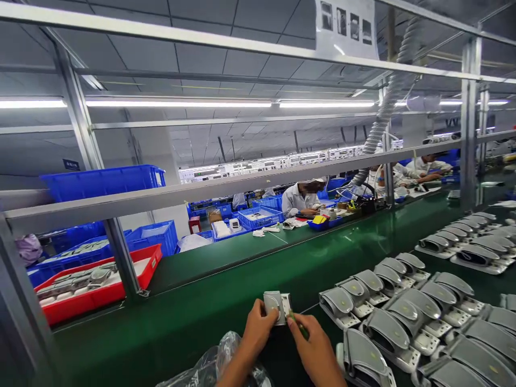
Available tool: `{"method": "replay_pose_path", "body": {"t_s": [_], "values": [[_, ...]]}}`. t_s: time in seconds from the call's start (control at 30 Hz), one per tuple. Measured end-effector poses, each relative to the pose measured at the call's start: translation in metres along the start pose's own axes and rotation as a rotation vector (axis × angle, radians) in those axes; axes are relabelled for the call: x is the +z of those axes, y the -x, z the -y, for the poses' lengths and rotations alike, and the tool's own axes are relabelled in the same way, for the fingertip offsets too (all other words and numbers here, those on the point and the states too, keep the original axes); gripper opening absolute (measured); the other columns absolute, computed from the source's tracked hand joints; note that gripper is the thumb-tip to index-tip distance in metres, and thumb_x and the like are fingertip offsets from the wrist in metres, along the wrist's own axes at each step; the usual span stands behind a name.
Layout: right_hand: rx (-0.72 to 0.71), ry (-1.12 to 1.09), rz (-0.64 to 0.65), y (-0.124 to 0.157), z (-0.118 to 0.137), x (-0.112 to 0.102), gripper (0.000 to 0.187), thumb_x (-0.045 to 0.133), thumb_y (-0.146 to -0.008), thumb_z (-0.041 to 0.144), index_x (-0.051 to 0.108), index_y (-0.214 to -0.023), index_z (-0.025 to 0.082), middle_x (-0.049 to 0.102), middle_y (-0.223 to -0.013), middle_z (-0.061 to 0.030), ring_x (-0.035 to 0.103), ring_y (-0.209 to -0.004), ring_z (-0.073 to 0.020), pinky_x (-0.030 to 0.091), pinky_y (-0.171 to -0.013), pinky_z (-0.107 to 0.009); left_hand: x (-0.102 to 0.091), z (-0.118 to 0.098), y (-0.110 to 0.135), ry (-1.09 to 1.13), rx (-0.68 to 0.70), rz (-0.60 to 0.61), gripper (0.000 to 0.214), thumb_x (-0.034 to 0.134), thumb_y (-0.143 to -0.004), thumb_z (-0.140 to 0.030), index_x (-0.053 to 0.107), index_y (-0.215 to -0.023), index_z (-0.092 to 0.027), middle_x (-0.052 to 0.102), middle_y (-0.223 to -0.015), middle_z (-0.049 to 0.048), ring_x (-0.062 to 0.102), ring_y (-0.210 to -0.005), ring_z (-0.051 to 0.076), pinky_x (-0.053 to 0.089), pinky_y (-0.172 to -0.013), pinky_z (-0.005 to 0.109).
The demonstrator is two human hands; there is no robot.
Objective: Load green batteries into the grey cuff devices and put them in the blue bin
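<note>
at the far left, a blue plastic bin point(105, 184) sits on a shelf, and below it a red rectangular plastic tray point(150, 263) holds grey and white pieces. a crumpled clear plastic bag point(201, 367) lies near the person's left forearm. the left hand point(258, 324) has its thumb and fingers closed on the left side of a small grey-and-white flat piece point(272, 302), held upright above the green work surface point(193, 303). beyond, a co-worker in white point(294, 200) sits bent forward. the right hand point(314, 341) has its fingers drawn together around a slim green object point(303, 329), partly hidden, with fingertips at the piece's white right edge. farther right stand rows of grey fabric cuffs on white plastic bases point(419, 303).
</note>
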State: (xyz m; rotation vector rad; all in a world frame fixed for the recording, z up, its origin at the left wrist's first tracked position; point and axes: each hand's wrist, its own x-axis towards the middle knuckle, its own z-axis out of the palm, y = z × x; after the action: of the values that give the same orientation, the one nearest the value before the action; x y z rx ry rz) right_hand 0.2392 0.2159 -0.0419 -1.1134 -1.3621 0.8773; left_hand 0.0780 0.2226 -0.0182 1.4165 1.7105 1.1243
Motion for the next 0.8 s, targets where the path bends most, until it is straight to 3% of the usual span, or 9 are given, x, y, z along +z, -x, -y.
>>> {"method": "replay_pose_path", "body": {"t_s": [0.1, 0.17, 0.3, 0.43, 0.53, 0.67, 0.73, 0.8], "values": [[-0.001, -0.013, -0.069, -0.008, -0.003, -0.012, 0.056, 0.062, -0.078, 0.070, 0.082, -0.095, 0.020, 0.076, -0.107, -0.0162, 0.072, -0.105, -0.0347, 0.057, -0.096, -0.046, 0.008, 0.003, 0.010, 0.011, 0.136, 0.012, 0.027, 0.068, -0.088, -0.041, 0.055, -0.102, -0.022, 0.072, -0.109, 0.0071, 0.067, -0.102, 0.024, 0.051, -0.092, 0.033], [0.028, -0.019, -0.073, -0.012, -0.006, -0.018, 0.059, 0.064, -0.076, 0.071, 0.082, -0.096, 0.019, 0.077, -0.110, -0.0168, 0.071, -0.109, -0.0354, 0.055, -0.101, -0.048, 0.011, 0.004, 0.012, 0.061, 0.151, 0.062, 0.030, 0.069, -0.087, -0.039, 0.054, -0.105, -0.022, 0.070, -0.111, 0.0070, 0.064, -0.104, 0.024, 0.049, -0.095, 0.033], [0.101, -0.018, -0.028, -0.012, -0.010, -0.024, 0.066, 0.070, -0.072, 0.075, 0.082, -0.100, 0.017, 0.079, -0.111, -0.0166, 0.071, -0.109, -0.0356, 0.053, -0.104, -0.049, 0.012, 0.011, 0.009, 0.202, 0.086, 0.121, 0.045, 0.077, -0.082, -0.050, 0.043, -0.091, -0.023, 0.057, -0.093, -0.0006, 0.053, -0.091, 0.018, 0.044, -0.087, 0.030], [-0.013, 0.016, 0.043, -0.005, -0.009, -0.022, 0.062, 0.068, -0.077, 0.076, 0.084, -0.096, 0.020, 0.078, -0.107, -0.0141, 0.072, -0.103, -0.0317, 0.056, -0.092, -0.043, 0.016, 0.020, 0.007, 0.555, 0.050, 0.058, 0.070, 0.094, -0.062, -0.057, 0.038, -0.088, -0.024, 0.045, -0.083, -0.0051, 0.047, -0.082, 0.015, 0.041, -0.078, 0.028], [-0.071, 0.073, 0.082, 0.001, -0.007, -0.022, 0.064, 0.059, -0.085, 0.076, 0.083, -0.102, 0.019, 0.078, -0.096, -0.0122, 0.072, -0.089, -0.0286, 0.056, -0.079, -0.040, 0.019, 0.024, 0.011, 0.801, -0.020, 0.036, 0.080, 0.098, -0.054, -0.053, 0.040, -0.101, -0.025, 0.053, -0.100, -0.0006, 0.057, -0.088, 0.018, 0.047, -0.077, 0.030], [-0.068, 0.188, 0.109, 0.004, -0.002, -0.027, 0.077, 0.050, -0.091, 0.074, 0.069, -0.134, 0.014, 0.078, -0.090, -0.0097, 0.060, -0.057, -0.0207, 0.050, -0.060, -0.037, 0.018, 0.022, 0.015, 0.905, -0.059, 0.032, 0.086, 0.096, -0.056, -0.048, 0.044, -0.121, -0.026, 0.057, -0.122, 0.0067, 0.065, -0.098, 0.022, 0.052, -0.079, 0.032], [-0.092, 0.234, 0.097, 0.003, 0.002, -0.030, 0.073, 0.050, -0.091, 0.071, 0.066, -0.133, 0.014, 0.078, -0.092, -0.0103, 0.061, -0.059, -0.0209, 0.051, -0.062, -0.038, 0.016, 0.020, 0.015, 0.939, -0.063, 0.026, 0.086, 0.097, -0.057, -0.046, 0.046, -0.123, -0.026, 0.060, -0.124, 0.0078, 0.066, -0.100, 0.022, 0.052, -0.079, 0.031], [-0.135, 0.250, 0.087, 0.002, 0.005, -0.031, 0.062, 0.050, -0.092, 0.068, 0.071, -0.121, 0.017, 0.078, -0.098, -0.0122, 0.069, -0.076, -0.0249, 0.055, -0.073, -0.040, 0.015, 0.017, 0.016, 0.955, -0.059, 0.035, 0.086, 0.097, -0.057, -0.045, 0.048, -0.124, -0.026, 0.062, -0.125, 0.0078, 0.068, -0.100, 0.022, 0.052, -0.078, 0.030]]}}
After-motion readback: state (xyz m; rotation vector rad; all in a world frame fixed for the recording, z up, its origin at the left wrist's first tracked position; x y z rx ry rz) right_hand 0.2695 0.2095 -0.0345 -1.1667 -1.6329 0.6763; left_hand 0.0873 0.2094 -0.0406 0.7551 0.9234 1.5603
